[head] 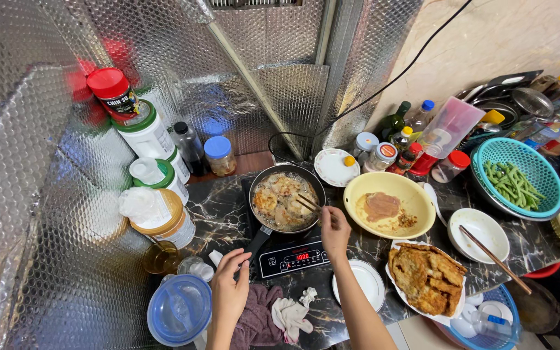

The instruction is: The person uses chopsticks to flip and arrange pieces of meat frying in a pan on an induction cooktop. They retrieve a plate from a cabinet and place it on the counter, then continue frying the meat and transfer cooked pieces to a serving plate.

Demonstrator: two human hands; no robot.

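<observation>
Head view: hands on chopsticks [307,203], pan handle [255,242].

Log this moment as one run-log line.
left hand: holds frying pan handle | right hand: chopsticks in frying pan | pan: on induction cooktop

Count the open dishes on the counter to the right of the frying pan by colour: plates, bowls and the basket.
White: 4 – small plate, empty plate, bowl with chopsticks, plate of fried pieces
Yellow: 1 – bowl of batter
Teal: 1 – basket of green beans
Total: 6
</observation>
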